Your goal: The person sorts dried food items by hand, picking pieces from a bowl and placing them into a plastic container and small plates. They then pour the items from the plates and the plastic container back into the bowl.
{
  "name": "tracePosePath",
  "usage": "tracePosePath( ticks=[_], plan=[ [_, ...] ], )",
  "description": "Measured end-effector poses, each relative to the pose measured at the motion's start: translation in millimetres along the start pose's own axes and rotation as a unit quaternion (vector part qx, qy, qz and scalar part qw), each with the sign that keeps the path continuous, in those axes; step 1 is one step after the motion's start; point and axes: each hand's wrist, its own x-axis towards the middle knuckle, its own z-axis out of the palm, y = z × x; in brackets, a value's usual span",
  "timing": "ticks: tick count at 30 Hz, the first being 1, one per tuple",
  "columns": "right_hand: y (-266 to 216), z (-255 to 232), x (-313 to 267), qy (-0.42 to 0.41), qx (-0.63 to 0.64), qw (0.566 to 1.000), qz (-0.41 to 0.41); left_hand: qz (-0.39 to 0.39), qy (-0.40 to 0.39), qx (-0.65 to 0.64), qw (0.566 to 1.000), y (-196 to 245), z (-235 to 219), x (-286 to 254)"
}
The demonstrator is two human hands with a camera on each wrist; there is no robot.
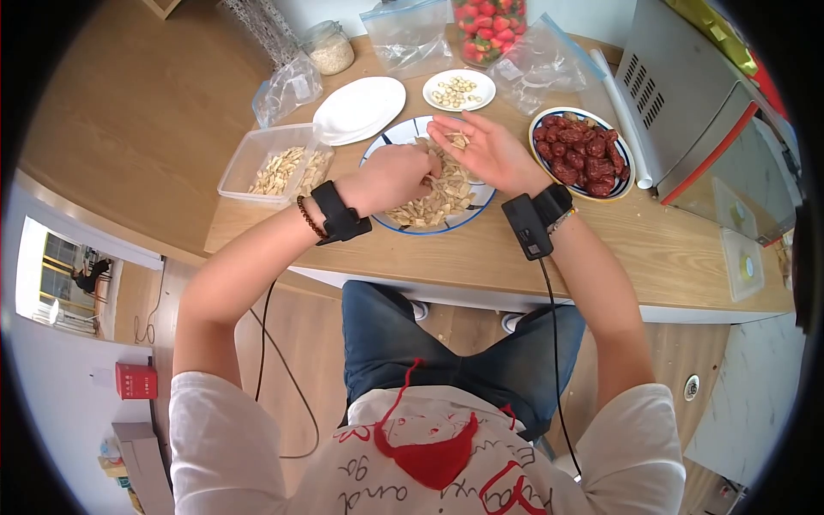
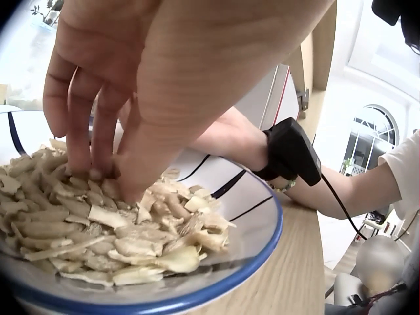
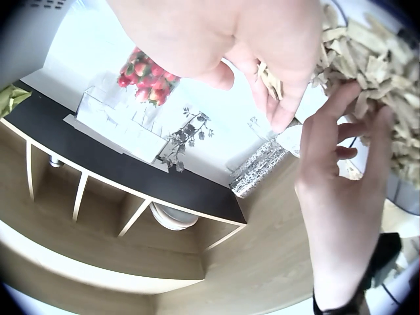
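A blue-rimmed plate point(image 2: 259, 246) carries a heap of pale, dried slices point(image 1: 433, 206). My left hand point(image 1: 396, 176) reaches down into the heap from the left, its curled fingers and thumb on some slices in the left wrist view. Over the right part of the plate, my right hand point(image 1: 493, 153) is turned palm up with its fingers extended. A few dried slices point(image 3: 269, 80) lie on those fingers. Each wrist wears a black strapped device.
Left of the plate is a clear tub point(image 1: 232, 176) of similar slices. Behind stand a white plate point(image 1: 360, 110), a small dish point(image 1: 431, 96) of pale round pieces, plastic bags point(image 1: 408, 43) and a strawberry container point(image 1: 489, 30). A bowl of red dates point(image 1: 588, 154) sits right, near an appliance point(image 1: 678, 86).
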Motion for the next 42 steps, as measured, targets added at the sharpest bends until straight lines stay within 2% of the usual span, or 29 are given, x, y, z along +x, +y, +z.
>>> tracePosePath(
  ticks=[3, 6, 7, 10, 13, 17, 20, 21, 25, 28, 31, 34, 37, 40, 42],
  plan=[
    [0, -1, 0, -0.006, -0.02, 1.0, -0.007, 0.014, 0.028, 0.001, 1.0, -5, 1, 3],
    [0, -2, 2, -0.016, -0.014, 1.0, 0.0, -0.014, 0.058, 0.023, 0.998, -14, -8, 2],
    [0, -2, 1, -0.017, -0.019, 1.0, -0.001, 0.0, 0.09, 0.013, 0.996, -18, -12, 1],
    [0, -1, 0, -0.02, -0.042, 0.999, -0.007, -0.052, 0.128, 0.045, 0.989, -16, -32, 2],
    [1, -1, 0, -0.027, -0.077, 0.997, -0.012, -0.015, 0.201, 0.008, 0.979, -9, -47, 6],
    [1, 0, 1, -0.042, -0.084, 0.996, -0.003, 0.017, 0.27, -0.026, 0.962, 6, -41, 13],
    [-1, 0, 0, -0.047, -0.086, 0.995, 0.004, -0.03, 0.164, -0.046, 0.985, 20, -40, 3],
    [-1, 0, -1, -0.049, -0.084, 0.995, 0.008, -0.048, 0.101, -0.045, 0.993, 25, -41, 0],
    [0, 1, -1, -0.013, -0.064, 0.998, 0.007, 0.072, -0.015, -0.09, 0.993, 22, -18, -2],
    [-1, 1, -2, -0.006, -0.06, 0.998, -0.009, 0.207, 0.018, -0.118, 0.971, 20, 1, 9],
    [-3, 1, -2, -0.005, -0.059, 0.998, -0.009, 0.188, -0.029, -0.156, 0.969, 17, -3, 14],
    [-3, 2, -3, 0.001, -0.065, 0.998, -0.006, 0.112, -0.095, -0.203, 0.968, 17, -9, 16],
    [-2, 1, -3, -0.004, -0.071, 0.997, -0.007, 0.122, -0.089, -0.2, 0.968, 12, -3, 19],
    [-3, -1, -1, -0.005, -0.069, 0.998, -0.013, 0.138, -0.042, -0.185, 0.972, 5, 2, 21],
    [-3, -1, -1, 0.0, -0.066, 0.998, -0.022, 0.192, -0.014, -0.142, 0.971, 2, 5, 22]
  ],
)
